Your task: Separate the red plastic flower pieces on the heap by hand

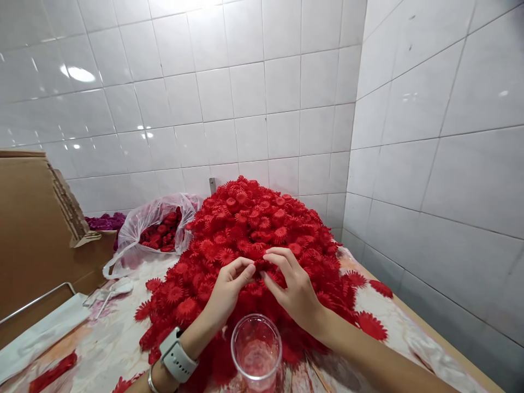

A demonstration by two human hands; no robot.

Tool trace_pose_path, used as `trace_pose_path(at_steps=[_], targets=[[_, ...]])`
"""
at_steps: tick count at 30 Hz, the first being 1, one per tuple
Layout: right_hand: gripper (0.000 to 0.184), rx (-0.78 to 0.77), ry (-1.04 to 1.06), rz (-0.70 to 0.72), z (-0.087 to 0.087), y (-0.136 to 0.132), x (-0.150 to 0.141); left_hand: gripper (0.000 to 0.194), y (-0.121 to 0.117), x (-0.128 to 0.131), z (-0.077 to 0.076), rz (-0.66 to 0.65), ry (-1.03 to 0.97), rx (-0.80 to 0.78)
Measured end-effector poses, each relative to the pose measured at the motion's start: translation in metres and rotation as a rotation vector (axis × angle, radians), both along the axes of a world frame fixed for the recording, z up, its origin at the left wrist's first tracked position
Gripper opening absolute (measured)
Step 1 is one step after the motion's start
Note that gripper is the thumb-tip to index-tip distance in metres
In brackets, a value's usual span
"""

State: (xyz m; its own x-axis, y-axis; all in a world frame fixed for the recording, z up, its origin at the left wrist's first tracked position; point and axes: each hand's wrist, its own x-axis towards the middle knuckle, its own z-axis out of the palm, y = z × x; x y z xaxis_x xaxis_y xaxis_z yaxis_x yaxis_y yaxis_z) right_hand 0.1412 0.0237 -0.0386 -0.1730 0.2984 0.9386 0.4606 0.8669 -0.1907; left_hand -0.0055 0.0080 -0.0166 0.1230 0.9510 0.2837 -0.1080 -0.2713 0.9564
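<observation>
A red fabric flower piece [257,262] is between my two hands, in front of a large pile of similar red flower pieces [262,218]. My left hand [230,284] pinches it from the left with thumb and forefinger. On the right, the curved fingers and thumb of my right hand [292,286] close around its other side. The piece is partly covered by my fingertips and blends into the red behind it. Just below my hands stands a clear plastic cup [257,349] with a little pinkish liquid at its bottom.
Left of the pile lies an open clear plastic bag [139,240] holding dark red pieces. Purple material [105,221] shows behind a cardboard box [28,218]. A stained white cloth [106,338] covers the table. Loose red flowers [371,325] lie toward the right edge, beside the tiled wall [450,229].
</observation>
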Motion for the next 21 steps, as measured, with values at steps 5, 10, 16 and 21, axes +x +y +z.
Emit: trace_pose_path(at_steps=[5,10,16,21], targets=[[0.019,0.183,-0.053,-0.110,0.0013,0.0011,0.0046,0.026,-0.0063,0.0047,0.0012,0.050,-0.019,-0.034],[0.004,0.196,-0.119,-0.127,0.0066,0.0009,0.0093,0.024,-0.0067,0.0051,-0.0015,0.026,-0.029,-0.021],[0.012,0.138,-0.123,-0.095,0.0036,0.0018,0.0074,0.022,-0.0029,0.0034,-0.0023,0.017,0.048,-0.021],[0.016,0.110,-0.102,-0.070,0.0017,0.0015,0.0067,0.022,0.0014,0.0019,-0.0027,0.038,0.112,0.000]])
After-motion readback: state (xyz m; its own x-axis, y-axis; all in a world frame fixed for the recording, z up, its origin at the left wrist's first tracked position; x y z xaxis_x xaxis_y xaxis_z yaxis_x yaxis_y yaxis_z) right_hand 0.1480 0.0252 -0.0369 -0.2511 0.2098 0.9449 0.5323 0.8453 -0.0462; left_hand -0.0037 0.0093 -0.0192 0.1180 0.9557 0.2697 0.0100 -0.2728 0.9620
